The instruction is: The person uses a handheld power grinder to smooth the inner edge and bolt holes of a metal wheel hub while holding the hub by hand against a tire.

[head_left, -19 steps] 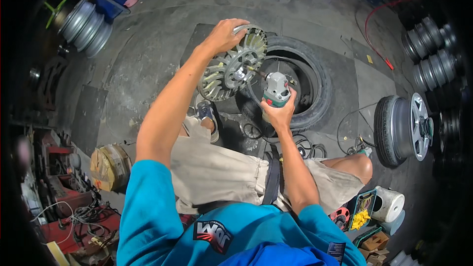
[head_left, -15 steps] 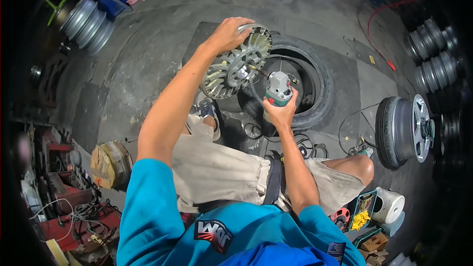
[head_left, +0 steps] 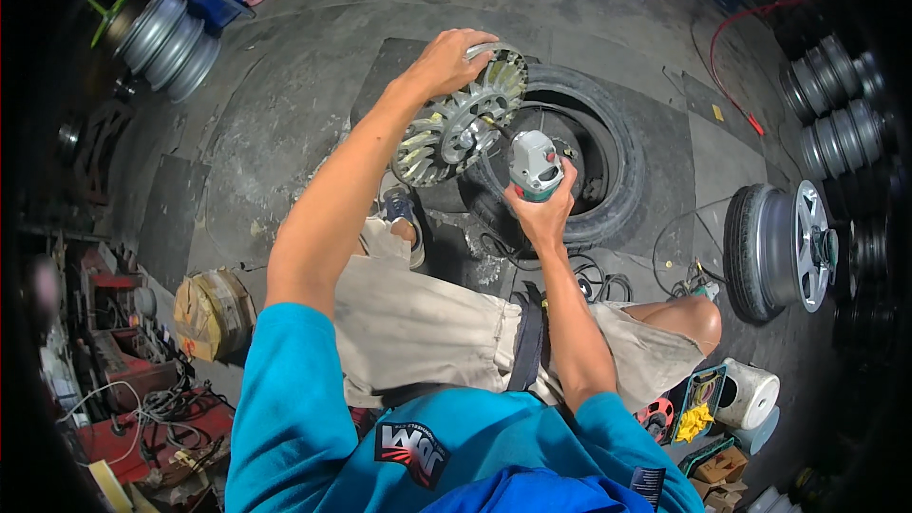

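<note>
A multi-spoke alloy wheel [head_left: 416, 154] stands tilted in front of me, overlapping the left side of a tire [head_left: 622, 166] that lies flat. My left hand [head_left: 452, 63] is closed over the wheel's upper edge. In my right hand [head_left: 544, 217] is a grey and green handheld power grinder [head_left: 534, 158], gripped round its body. Its slim shaft points up and left at the wheel's hub area; whether the tip touches the metal I cannot tell. Parts of the spokes look yellowish, others bare grey.
A black cord [head_left: 616, 291] coils on the floor by my right knee. Farther right stands a tired wheel [head_left: 753, 252] with a silver rim. Stacked rims [head_left: 171, 46] are at far left, a taped yellow roll [head_left: 215, 315] beside my left elbow. A white bucket [head_left: 750, 395] is at lower right.
The grinder has shifted slightly up and left and tilted, with its shaft now more foreshortened. The wheel and my left hand have moved a little up and right.
</note>
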The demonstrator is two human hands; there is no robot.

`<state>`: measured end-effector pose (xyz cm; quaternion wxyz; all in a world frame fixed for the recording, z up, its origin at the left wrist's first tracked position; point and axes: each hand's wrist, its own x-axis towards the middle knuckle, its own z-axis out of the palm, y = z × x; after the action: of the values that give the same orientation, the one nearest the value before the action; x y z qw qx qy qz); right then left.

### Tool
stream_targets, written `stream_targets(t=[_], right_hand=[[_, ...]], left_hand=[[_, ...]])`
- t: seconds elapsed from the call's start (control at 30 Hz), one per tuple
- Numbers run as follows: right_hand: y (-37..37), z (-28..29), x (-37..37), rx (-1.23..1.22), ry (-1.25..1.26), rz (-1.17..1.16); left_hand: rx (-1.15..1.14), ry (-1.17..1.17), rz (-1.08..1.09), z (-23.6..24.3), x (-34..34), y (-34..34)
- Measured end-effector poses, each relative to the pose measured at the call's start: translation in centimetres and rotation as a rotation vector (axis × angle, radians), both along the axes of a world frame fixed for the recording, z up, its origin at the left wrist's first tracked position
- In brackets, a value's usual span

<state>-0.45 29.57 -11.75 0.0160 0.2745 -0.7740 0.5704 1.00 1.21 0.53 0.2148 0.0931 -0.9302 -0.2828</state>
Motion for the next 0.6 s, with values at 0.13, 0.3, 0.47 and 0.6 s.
stream_targets(t=[0.13, 0.3, 0.47, 0.6], right_hand=[[0.0, -0.4, 0.3, 0.019, 0.009, 0.01], [-0.1, -0.2, 1.3, 0.06, -0.027, -0.044], [-0.1, 0.1, 0.7, 0.013, -0.079, -0.024], [0.8, -0.3, 2.2, 0.03, -0.265, 0.011]], left_hand=[[0.019, -0.013, -0.013, -0.2, 0.1, -0.2], [-0.016, -0.017, 0.002, -0.4, 0.0, -0.1], [0.023, -0.012, -0.001, 0.1, 0.8, -0.1], [-0.08, 0.056, 0.006, -0.7, 0.9, -0.9]])
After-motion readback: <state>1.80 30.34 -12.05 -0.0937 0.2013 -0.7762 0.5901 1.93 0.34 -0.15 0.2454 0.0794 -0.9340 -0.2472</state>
